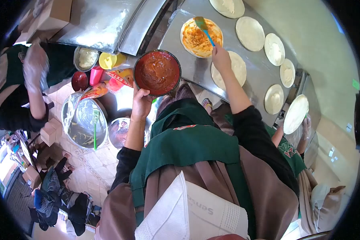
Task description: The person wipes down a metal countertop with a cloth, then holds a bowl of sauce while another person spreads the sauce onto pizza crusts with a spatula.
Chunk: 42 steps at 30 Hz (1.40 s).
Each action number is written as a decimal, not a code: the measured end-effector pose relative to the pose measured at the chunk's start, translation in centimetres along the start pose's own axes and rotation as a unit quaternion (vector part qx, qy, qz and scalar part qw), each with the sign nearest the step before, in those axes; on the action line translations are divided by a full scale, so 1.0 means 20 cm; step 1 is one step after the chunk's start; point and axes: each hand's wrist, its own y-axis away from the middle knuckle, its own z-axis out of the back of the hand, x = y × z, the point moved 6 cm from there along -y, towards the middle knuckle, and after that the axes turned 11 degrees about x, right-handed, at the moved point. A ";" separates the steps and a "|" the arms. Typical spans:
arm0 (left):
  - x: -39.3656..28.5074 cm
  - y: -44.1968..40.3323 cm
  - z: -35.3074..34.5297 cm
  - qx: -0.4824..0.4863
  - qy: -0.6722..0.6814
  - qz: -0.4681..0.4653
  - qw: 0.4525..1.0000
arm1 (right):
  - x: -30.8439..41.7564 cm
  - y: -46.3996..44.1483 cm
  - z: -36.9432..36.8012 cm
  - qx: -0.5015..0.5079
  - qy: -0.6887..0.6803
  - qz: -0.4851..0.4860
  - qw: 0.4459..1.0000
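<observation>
My left hand (141, 105) holds a dark-rimmed bowl (157, 72) of red sauce by its near edge, beside the metal table. In my right hand (221, 58) is the blue handle of a spatula (205, 30), its greenish blade resting on a round dough base (196, 47). Orange-red sauce covers most of that base, leaving a pale rim. A plain dough round (238, 71) lies partly under my right wrist in this view.
More dough rounds (250, 33) lie on the metal table (188, 72). At right a co-worker holds another round (296, 115). At left stand a large metal bowl (78, 134) with a green spatula, a yellow cup (107, 61) and a gloved co-worker's hand (36, 66).
</observation>
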 end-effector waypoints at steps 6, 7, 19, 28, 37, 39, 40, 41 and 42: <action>0.00 0.00 0.03 0.008 0.027 -0.015 0.999 | 0.04 0.07 0.13 0.186 0.079 0.102 0.974; 0.01 0.00 0.03 0.009 0.028 -0.016 0.999 | -0.02 0.08 0.15 0.185 0.080 0.102 0.974; 0.02 -0.01 0.04 0.000 0.021 -0.004 1.000 | -0.28 0.18 0.04 0.124 0.003 0.083 0.989; 0.06 -0.06 0.07 0.035 0.017 0.007 0.999 | -0.38 0.49 0.23 0.202 -0.399 -0.119 0.886; 0.09 -0.08 0.05 0.027 0.011 0.022 0.999 | -0.38 0.63 0.15 0.138 -0.503 -0.178 0.834; 0.09 -0.09 0.04 0.031 0.023 0.015 0.999 | -0.38 0.67 0.14 0.087 -0.503 -0.225 0.830; 0.09 -0.09 0.04 0.031 0.021 0.019 0.999 | -0.38 0.67 0.15 0.086 -0.505 -0.228 0.828; 0.09 -0.09 0.05 0.028 0.019 0.018 0.999 | -0.36 0.67 0.18 0.077 -0.524 -0.223 0.819; 0.09 -0.10 0.06 0.025 0.016 0.019 0.999 | -0.37 0.68 0.20 0.068 -0.542 -0.219 0.809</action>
